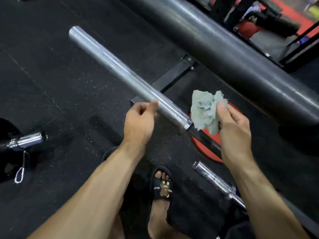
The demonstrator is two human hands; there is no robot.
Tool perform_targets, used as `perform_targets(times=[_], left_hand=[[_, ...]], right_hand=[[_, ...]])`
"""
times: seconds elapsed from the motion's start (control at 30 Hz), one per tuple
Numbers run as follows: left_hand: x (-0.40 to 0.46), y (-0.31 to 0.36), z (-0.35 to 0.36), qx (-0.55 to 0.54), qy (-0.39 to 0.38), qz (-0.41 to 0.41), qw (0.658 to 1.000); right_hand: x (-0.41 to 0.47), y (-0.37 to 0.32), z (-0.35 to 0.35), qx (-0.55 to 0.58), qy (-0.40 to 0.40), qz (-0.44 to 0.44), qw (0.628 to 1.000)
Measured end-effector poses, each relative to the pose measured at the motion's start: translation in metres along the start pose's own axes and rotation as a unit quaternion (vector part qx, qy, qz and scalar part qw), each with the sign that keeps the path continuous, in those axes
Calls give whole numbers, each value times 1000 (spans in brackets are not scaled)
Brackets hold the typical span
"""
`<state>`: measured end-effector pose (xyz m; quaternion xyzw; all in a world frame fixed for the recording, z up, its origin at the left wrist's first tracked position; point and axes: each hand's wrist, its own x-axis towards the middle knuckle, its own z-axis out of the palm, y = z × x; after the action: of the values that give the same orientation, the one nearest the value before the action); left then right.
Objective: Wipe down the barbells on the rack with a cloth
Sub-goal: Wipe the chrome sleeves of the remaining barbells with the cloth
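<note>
A barbell's silver sleeve [120, 71] runs diagonally from upper left down to a collar near the centre, where its dark shaft [205, 138] continues under my right hand. My right hand [234, 133] pinches a crumpled grey-green cloth [205, 109] between thumb and fingers, held just beside the collar end of the sleeve. My left hand [139, 121] hovers at the near side of the sleeve with fingers loosely curled, the thumb tip close to the metal and nothing in its grasp.
A second chrome barbell sleeve [215, 180] lies lower right. A thick dark padded roller [224, 47] crosses the upper right. A red weight plate [207, 150] lies beneath the shaft. Another chrome bar end [29, 138] with a clip is at left. My sandalled foot [162, 190] stands on black rubber flooring.
</note>
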<state>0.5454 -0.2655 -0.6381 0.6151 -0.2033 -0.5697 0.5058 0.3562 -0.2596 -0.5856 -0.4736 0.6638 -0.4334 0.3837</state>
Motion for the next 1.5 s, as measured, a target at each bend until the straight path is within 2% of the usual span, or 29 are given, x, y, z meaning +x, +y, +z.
perform_targets(times=[0.07, 0.13, 0.2, 0.27, 0.3, 0.33, 0.4, 0.43, 0.47, 0.5, 0.57, 0.6, 0.63, 0.7, 0.77, 0.9, 1.03, 1.07, 1.27, 1.33, 1.4, 1.47, 1.5], left_hand=[[-11, 17, -1, 10, -116, 30, 993], [-26, 26, 2, 58, -236, 4, 970], [-34, 27, 2, 54, -286, -24, 957], [-31, 26, -3, 4, -255, -18, 967], [-26, 26, -7, -12, -221, -7, 975], [-22, 27, -13, -6, -188, 14, 982], [-14, 30, -23, 63, -126, 84, 987], [-12, 33, -27, 109, -100, 127, 981], [-11, 36, -29, 149, -86, 166, 971], [-11, 42, -29, 179, -81, 205, 959], [-10, 59, -21, 236, -78, 279, 927], [-8, 68, -15, 264, -73, 308, 911], [-2, 76, -10, 291, -68, 330, 895], [13, 88, -4, 331, -68, 363, 868], [28, 85, 3, 382, -86, 374, 841], [32, 59, 17, 567, -126, 347, 736], [25, 44, 21, 581, -111, 335, 733], [23, 40, 23, 587, -107, 346, 724], [11, 17, 21, 592, -142, 545, 576], [28, 24, 5, 600, -119, 571, 548], [48, 39, -10, 618, -53, 538, 571], [55, 48, -12, 640, 6, 456, 618], [52, 47, -5, 641, 11, 430, 636]], right_hand=[[-6, -3, 2, 73, -39, 48, 995], [-12, -6, 6, 170, -96, 96, 976], [-18, -7, 8, 204, -174, 114, 957], [-23, -3, 5, 129, -240, 93, 958], [-24, 0, 3, 69, -241, 65, 966], [-24, 5, -1, 6, -212, 31, 977], [-18, 12, -10, -107, -98, -40, 989], [-13, 15, -14, -160, -56, -63, 983], [-8, 17, -16, -210, -54, -65, 974], [-5, 19, -16, -261, -93, -43, 960], [-4, 29, -12, -380, -188, -8, 906], [-5, 32, -10, -424, -204, -10, 882], [-5, 33, -8, -432, -198, -12, 880], [-5, 30, -6, -383, -190, 15, 904], [-1, 27, -3, -362, -200, 31, 910], [6, 28, 1, -321, -200, 43, 925], [10, 32, 0, -249, -172, 59, 951], [11, 31, 0, -239, -175, 62, 953], [11, 30, 1, -252, -169, 26, 952], [11, 32, -1, -247, -179, 27, 952], [13, 31, -1, -236, -202, 47, 949], [14, 32, 1, -286, -222, 42, 931], [14, 34, 2, -309, -220, 36, 925]])
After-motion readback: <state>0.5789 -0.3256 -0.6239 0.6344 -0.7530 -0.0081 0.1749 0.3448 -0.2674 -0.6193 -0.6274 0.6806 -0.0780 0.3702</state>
